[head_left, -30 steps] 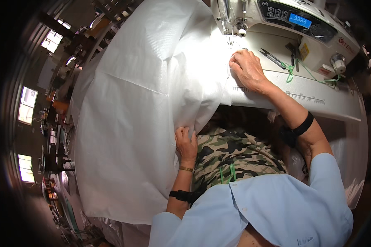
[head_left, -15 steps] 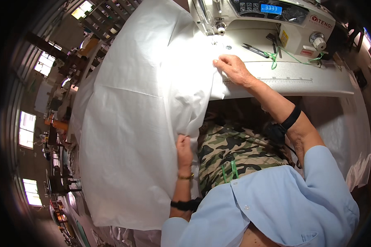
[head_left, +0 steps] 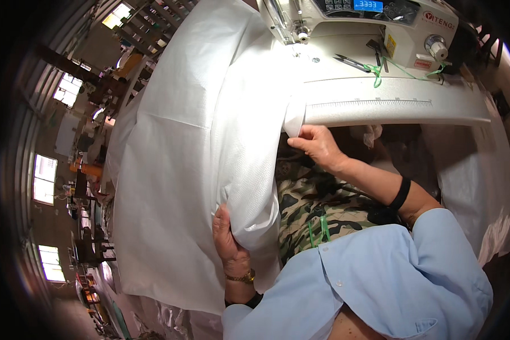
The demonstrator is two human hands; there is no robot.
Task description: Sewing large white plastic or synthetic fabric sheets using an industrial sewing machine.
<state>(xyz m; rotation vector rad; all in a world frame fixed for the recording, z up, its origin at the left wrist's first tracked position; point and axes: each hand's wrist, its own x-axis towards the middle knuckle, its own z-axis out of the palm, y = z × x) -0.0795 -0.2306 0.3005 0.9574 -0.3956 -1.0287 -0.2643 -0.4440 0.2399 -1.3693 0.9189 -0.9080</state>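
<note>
A large sheet of white woven plastic fabric (head_left: 170, 164) runs from under the sewing machine's needle area down over my lap's left side. At the sheet's near right edge, below the machine bed, my right hand (head_left: 321, 149) is closed, pinching a narrow strip of that edge between thumb and fingers. Lower down, my left hand (head_left: 230, 241) is closed on the sheet beside a bulging fold, and the fabric puckers at its fingertips; some of its fingers are hidden. The white sewing machine (head_left: 357, 22) stands at the top, its lamp lighting the sheet brightly.
Black thread snips (head_left: 352, 62) with a green tie (head_left: 375, 73) lie on the machine bed, near a small dark tool (head_left: 375, 48). A printed ruler (head_left: 374, 102) follows the bed's front edge. More translucent white sheeting (head_left: 476, 187) hangs at the right.
My right hand has come down and toward me from near the needle to below the bed's front edge. My left hand has shifted left and nearer me, and the fabric fold has bulged.
</note>
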